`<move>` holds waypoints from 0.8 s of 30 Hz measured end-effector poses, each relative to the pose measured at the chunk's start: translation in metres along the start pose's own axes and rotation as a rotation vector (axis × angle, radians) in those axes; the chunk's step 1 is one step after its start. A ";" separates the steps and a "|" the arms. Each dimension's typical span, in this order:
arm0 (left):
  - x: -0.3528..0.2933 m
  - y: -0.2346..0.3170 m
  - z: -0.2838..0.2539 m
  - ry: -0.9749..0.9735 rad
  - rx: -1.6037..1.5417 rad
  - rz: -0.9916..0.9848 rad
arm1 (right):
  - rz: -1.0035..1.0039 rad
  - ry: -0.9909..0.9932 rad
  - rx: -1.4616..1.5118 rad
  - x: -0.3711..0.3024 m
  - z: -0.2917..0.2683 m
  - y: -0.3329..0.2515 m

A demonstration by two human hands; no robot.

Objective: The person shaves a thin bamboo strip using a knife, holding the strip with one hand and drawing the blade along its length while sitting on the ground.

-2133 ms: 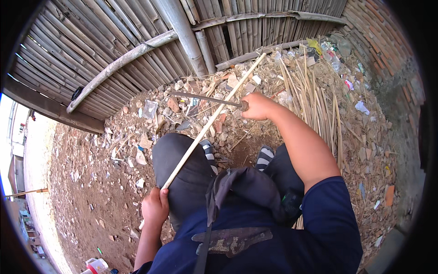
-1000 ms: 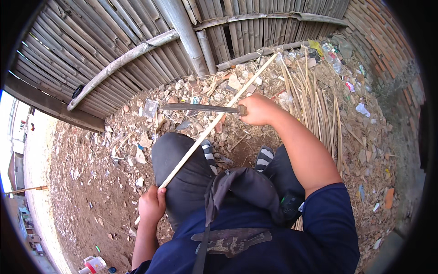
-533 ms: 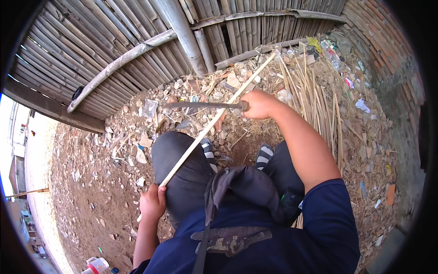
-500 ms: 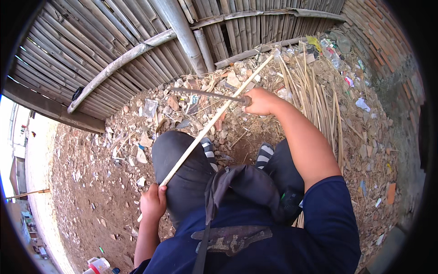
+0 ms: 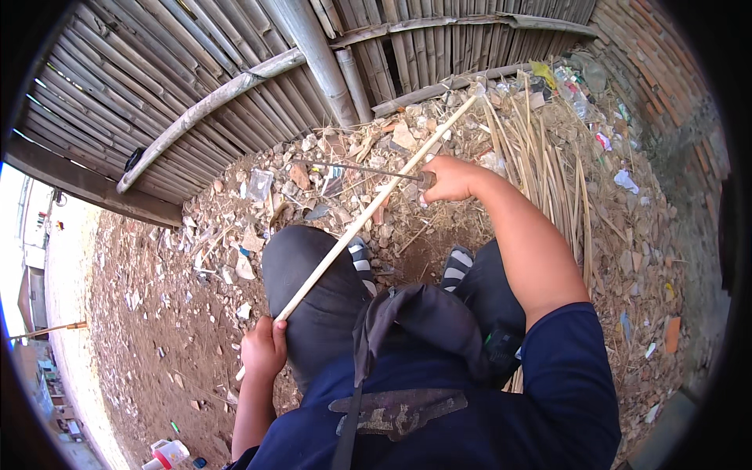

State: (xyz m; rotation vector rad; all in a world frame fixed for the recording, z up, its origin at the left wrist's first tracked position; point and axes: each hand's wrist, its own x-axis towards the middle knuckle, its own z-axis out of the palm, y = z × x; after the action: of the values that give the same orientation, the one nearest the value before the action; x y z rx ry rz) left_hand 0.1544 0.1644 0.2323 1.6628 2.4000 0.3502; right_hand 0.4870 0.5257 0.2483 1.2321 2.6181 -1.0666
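Between seven and eight o'clock, at the lower left, a white plastic jug with a red band lies on the rubble. Closer in along that line, the bare left hand has its fingers wrapped around the near end of a long, pale, thin wooden stick, in the same spot as a second ago. The stick slants over the left knee, its far end at one o'clock. A long knife with a narrow dark metal blade crosses it, tip between ten and eleven; a second ago the blade showed its broad face, now only a thin line. Whether it touches the stick I cannot tell. At six o'clock, the navy shirt carries a worn grey print, too faded to make out. At two, the right hand is closed around the knife's handle, slightly farther right than before. Beyond lie loose straw-coloured strips.
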 end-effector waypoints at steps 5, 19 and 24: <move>-0.002 -0.001 -0.001 -0.013 -0.041 -0.003 | -0.008 0.173 0.064 -0.003 0.006 -0.020; -0.001 0.004 -0.006 -0.027 -0.056 -0.010 | -0.048 0.112 -0.143 -0.016 0.003 -0.054; 0.000 0.004 -0.005 -0.042 -0.088 -0.008 | -0.006 0.095 -0.040 0.002 0.004 -0.023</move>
State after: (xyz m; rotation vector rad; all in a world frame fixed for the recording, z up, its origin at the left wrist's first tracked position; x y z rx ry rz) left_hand 0.1563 0.1657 0.2380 1.6065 2.3260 0.4092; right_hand 0.4686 0.5145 0.2576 1.2988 2.7000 -0.9754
